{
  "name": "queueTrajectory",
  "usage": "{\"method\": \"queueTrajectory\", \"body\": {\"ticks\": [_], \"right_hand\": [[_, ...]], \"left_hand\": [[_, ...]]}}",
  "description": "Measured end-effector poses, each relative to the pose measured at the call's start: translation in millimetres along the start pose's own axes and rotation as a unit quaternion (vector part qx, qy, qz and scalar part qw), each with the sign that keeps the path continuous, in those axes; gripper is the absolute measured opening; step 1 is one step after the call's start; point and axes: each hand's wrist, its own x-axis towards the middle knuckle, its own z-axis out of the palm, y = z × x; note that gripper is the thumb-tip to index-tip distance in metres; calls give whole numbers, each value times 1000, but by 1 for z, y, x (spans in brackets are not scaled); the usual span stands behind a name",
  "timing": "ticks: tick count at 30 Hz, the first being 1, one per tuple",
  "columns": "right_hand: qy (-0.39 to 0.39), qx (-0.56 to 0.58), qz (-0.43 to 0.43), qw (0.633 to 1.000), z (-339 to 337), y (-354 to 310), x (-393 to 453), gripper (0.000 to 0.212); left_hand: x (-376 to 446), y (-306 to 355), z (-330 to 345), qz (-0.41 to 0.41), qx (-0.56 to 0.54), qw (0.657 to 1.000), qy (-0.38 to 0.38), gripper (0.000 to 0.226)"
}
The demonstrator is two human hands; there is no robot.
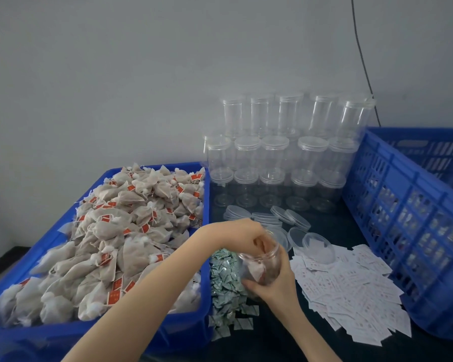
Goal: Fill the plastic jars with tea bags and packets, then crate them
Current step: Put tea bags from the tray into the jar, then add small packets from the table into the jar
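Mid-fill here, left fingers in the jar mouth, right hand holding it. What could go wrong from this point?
1. The jar is tilted and gripped only by the right hand; as the left hand pulls out, tea bags could spill onto the green packets.
2. Loose lids lie just behind the hands; a reach for one could knock the stacked empty jars.
3. The white slips lie close beside the right wrist and could get swept off.

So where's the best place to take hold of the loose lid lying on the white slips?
Pinch the clear lid by its rim, coming from above on its near-right side. It lies tilted on the white slips, so that edge stands free; other lids crowd its left.
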Motion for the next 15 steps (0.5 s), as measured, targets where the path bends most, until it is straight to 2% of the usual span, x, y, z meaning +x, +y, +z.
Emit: {"method": "queueTrajectory", "body": {"ticks": [3,6,9,11,13,15], "right_hand": [[20,18,0,1000,-12,5,2,100],[25,34,-5,999,-23,7,4,100],[33,40,-15,999,-31,9,4,99],[43,44,-12,998,-34,10,3,98],[53,43,-16,998,-37,10,0,97],[61,49,-12,997,-38,10,-1,98]], "left_hand": [[2,-5,0,0,-124,984,130,15],[8,-16,2,-25,-136,964,228,13],[19,-30,10,-98,-115,950,273,16],[30,-37,21,-156,-33,961,226,21],[42,-37,38,-173,66,977,109,24],[51,-30,58,-148,113,983,-7,25]]}}
